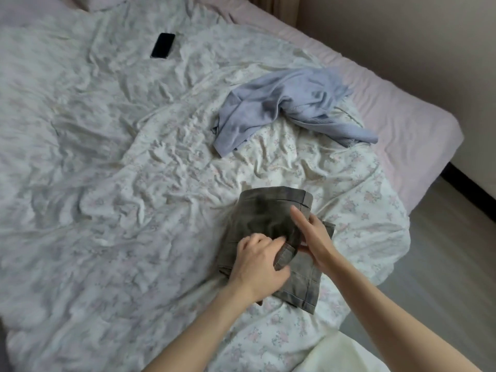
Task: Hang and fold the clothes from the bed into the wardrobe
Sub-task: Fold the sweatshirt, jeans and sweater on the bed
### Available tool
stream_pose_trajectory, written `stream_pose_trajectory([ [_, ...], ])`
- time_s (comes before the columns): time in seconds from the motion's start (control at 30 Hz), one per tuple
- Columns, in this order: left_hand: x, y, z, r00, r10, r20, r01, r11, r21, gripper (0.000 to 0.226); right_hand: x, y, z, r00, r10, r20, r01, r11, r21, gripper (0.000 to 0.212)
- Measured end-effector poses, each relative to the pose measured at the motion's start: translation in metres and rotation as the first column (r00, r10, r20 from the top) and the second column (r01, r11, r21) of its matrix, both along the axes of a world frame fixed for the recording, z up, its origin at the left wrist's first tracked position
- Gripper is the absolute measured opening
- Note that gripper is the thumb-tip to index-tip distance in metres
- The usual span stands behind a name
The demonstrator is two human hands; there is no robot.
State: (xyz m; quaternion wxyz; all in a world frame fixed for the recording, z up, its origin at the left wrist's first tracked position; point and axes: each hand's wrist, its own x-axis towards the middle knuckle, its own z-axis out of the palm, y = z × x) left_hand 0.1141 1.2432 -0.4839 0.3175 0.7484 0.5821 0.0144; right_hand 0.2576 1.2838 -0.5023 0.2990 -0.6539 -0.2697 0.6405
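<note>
Grey-green jeans (264, 213), folded into a compact bundle, lie on the flowered quilt (161, 167) near the bed's near right corner. My left hand (257, 260) pinches a hem edge of the jeans between thumb and fingers. My right hand (312, 236) lies with straight fingers edge-on against the bundle's right side, thumb under a fold. A crumpled light blue top (281, 103) rests farther back on the quilt, apart from both hands. The wardrobe is out of view.
A black phone (163, 45) lies on the quilt at the far left-centre. A pink mattress sheet (402, 130) shows along the bed's right edge, with grey floor (442, 251) and a wall beyond. White fabric (343, 355) fills the lower right.
</note>
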Motion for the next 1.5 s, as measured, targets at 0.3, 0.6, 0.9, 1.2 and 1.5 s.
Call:
stream_pose_trajectory([
  [0.3, -0.015, 0.011, -0.096, 0.919, 0.393, 0.021, -0.381, 0.902, -0.202, 0.063, 0.054, -0.056, -0.093, 0.946, -0.117, 0.302, 0.161, 0.979, -0.123, 0.051],
  [0.6, -0.050, 0.054, -0.146, 0.722, 0.678, 0.140, -0.411, 0.582, -0.701, 0.090, 0.058, -0.067, -0.132, 0.961, -0.262, 0.093, 0.276, 0.941, -0.195, 0.058],
  [0.9, -0.046, 0.039, -0.103, 0.547, 0.803, 0.239, -0.502, 0.542, -0.673, 0.064, 0.064, -0.064, -0.095, 0.972, -0.212, 0.100, 0.225, 0.964, -0.140, 0.038],
  [1.2, -0.057, 0.004, 0.040, 0.778, 0.549, 0.305, -0.531, 0.835, -0.146, 0.047, 0.032, -0.045, -0.008, 0.961, 0.215, 0.175, -0.235, 0.967, 0.098, 0.075],
  [1.5, -0.073, -0.079, 0.196, 0.940, 0.256, -0.226, -0.050, 0.757, 0.651, 0.043, -0.007, -0.023, 0.147, 0.541, 0.374, 0.753, -0.825, 0.064, 0.561, 0.115],
])
